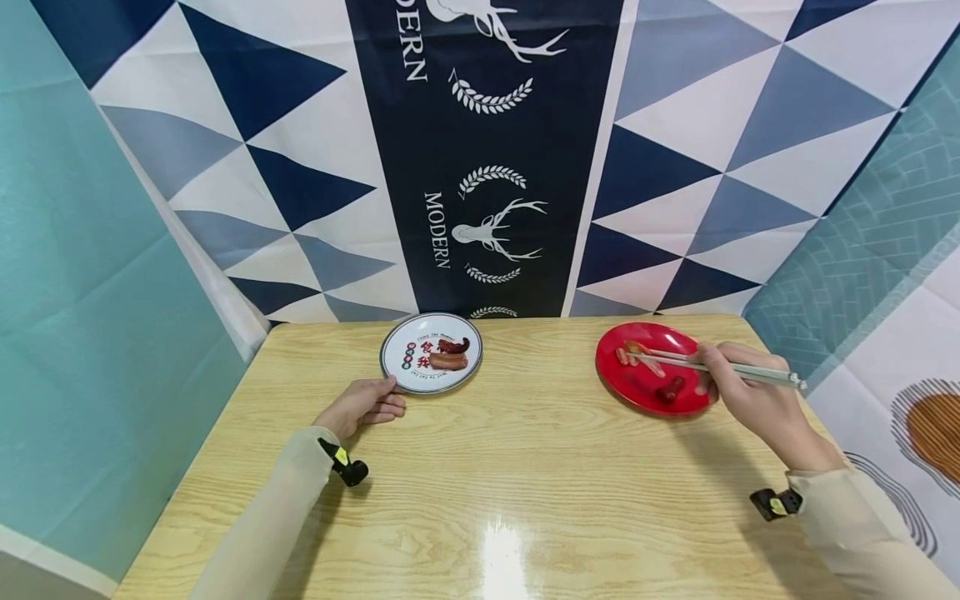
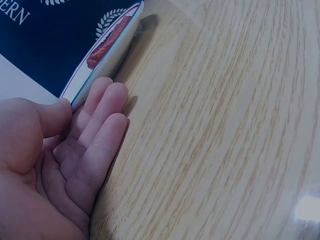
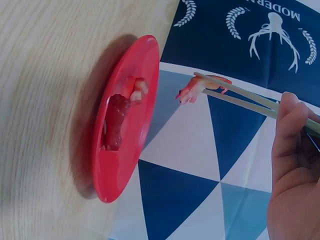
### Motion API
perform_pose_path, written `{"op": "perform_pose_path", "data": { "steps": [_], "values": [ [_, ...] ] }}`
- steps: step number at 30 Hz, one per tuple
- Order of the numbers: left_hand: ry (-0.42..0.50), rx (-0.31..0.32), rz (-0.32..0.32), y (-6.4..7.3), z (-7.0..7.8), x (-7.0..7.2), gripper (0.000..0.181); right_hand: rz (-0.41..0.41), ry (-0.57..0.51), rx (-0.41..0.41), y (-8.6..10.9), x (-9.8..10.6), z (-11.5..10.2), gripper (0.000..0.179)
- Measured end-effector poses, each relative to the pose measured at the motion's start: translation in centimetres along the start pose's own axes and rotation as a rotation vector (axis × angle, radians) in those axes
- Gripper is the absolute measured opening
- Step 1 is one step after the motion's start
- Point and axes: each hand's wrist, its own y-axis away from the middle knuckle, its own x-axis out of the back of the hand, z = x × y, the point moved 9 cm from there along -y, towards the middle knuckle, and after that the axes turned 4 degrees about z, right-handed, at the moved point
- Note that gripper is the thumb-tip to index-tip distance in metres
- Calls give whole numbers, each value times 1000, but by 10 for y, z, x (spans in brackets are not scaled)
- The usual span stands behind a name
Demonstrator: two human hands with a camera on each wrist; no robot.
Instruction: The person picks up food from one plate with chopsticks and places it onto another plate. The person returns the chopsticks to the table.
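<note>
My left hand holds the near-left rim of a white plate with a dark edge and red lettering. In the left wrist view the thumb lies at that rim and the other fingers are beside its underside. A dark red-brown meat piece and a paler brown one sit on this plate. My right hand grips pale chopsticks. Their tips pinch an orange-and-white shrimp, raised over a red plate. A dark red meat piece and a small pinkish piece lie on it.
Both plates stand near the far edge of a light wood table, well apart from each other. Directly behind rises a patterned cloth with triangles and deer prints. Teal cloth hangs along the left side.
</note>
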Motion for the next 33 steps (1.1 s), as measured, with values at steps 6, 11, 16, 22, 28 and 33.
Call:
{"op": "perform_pose_path", "data": {
  "steps": [6, 11, 16, 22, 28, 33],
  "values": [
    [-1, -1, 4, -1, 0, 0, 43, 18, -10, 22, -2, 1, -5, 21],
    [-3, -6, 0, 0, 0, -1, 44, 15, -42, 36, -5, -2, -9, 23],
    [4, -11, -6, 0, 0, -1, 43, 0, -66, 36, -7, -6, -10, 26],
    [6, -13, -7, -1, 1, 0, 42, -7, -94, 28, -9, -8, -9, 26],
    [6, -15, -15, -1, 1, -1, 41, -19, -125, 31, -9, -11, -11, 27],
    [2, -12, -9, -1, 1, 0, 42, -32, -131, 13, -11, -16, -11, 26]
  ]
}}
